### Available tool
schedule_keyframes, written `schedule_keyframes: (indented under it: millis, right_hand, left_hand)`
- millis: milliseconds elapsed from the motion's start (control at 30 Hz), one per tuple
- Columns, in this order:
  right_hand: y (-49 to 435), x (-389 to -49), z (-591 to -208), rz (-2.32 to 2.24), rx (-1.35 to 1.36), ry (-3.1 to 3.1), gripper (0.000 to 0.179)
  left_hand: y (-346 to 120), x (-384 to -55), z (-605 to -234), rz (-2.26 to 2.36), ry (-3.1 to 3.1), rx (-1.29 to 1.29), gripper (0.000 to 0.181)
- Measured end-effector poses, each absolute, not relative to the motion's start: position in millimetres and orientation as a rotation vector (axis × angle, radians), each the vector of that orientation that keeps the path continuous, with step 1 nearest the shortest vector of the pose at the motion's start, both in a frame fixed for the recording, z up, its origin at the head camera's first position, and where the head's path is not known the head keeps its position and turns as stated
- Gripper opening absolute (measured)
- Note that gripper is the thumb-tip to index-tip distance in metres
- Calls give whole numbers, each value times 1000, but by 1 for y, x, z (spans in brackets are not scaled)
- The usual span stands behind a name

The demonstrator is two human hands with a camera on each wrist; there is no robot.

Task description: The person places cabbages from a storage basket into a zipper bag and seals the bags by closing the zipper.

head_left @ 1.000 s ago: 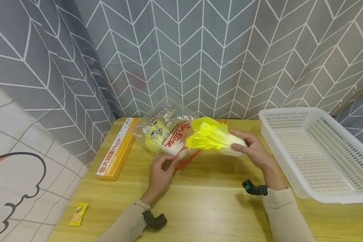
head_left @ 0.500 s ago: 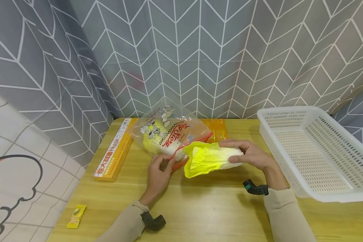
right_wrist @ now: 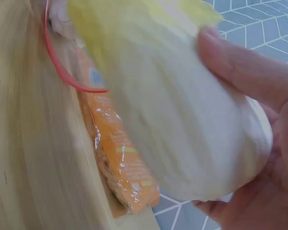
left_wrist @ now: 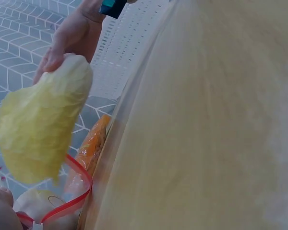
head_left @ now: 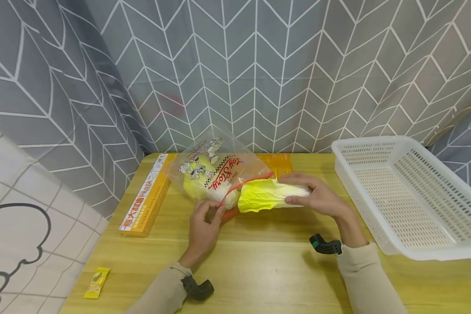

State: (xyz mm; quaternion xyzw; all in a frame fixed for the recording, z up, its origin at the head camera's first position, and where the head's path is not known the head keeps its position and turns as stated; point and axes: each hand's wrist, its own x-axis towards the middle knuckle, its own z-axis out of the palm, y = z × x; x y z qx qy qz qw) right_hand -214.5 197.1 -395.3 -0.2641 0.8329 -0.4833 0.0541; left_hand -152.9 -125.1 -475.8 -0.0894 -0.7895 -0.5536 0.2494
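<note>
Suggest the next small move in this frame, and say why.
Probably the right hand should ease its cabbage, leafy end first, into the clear bag. The leafy end already points at the bag's red-edged mouth, the left hand pinches that edge, and the left wrist view shows the mouth gaping.

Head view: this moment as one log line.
left hand: pinches bag edge | right hand: holds cabbage, leafy end at bag mouth | second cabbage: inside bag | white basket: at right
</note>
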Motion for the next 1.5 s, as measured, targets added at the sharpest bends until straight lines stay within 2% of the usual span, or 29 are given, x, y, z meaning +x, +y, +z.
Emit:
schedule_keyframes:
  millis: [433,667,933,1100,1300,1500]
  right_hand:
    - [170,-212,-392,-1827,-893,2667,51]
    - [157,-212,-403,-2003,-887,2633,51]
    - [145,-214,-417,-1716,-1023,2868,49]
    - [143,-215,-420,-1649,-1135,2945,50]
    - [139,-215,-420,-1780,-1052,2961,50]
    - [131,-212,-425,-1869,-1006,2918,48]
  left_hand:
    - [-126,-155,-479,-1487,-2067,-308,6]
    - [-124,-156,-478,-1489,-2038,-319,7]
    - [-127,-155,-479,-1524,-2030,-258,5]
    - [-128,-156,-481,-1502,-2004,-307,6]
    - [-128,-157,-481,-1477,-2000,-401,10]
    - [-123,-155,-478,-1465,-2025,-379,13]
